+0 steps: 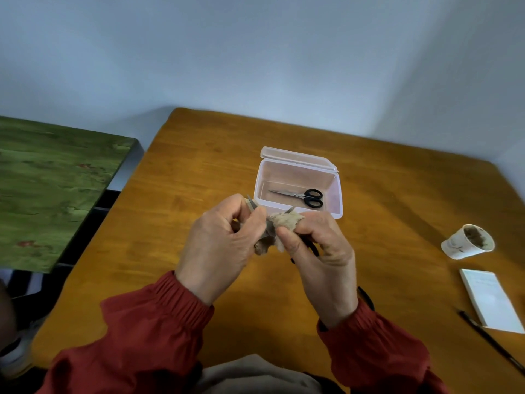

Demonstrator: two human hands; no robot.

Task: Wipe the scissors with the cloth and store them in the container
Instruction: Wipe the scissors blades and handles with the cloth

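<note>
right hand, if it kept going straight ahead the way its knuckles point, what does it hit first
Most likely the near wall of the open clear container, just beyond the right hand and its cloth. Depth is unclear; held high, it could pass over.

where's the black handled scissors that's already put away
In the head view, the black-handled scissors lie flat inside the open clear container, mid-table just beyond both hands, blades pointing left.

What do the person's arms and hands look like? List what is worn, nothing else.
Both arms wear rust-red long sleeves with gathered elastic cuffs: left sleeve, right sleeve. The left hand and right hand are bare, with no gloves or rings visible. A thin dark band shows at the right wrist.
</note>
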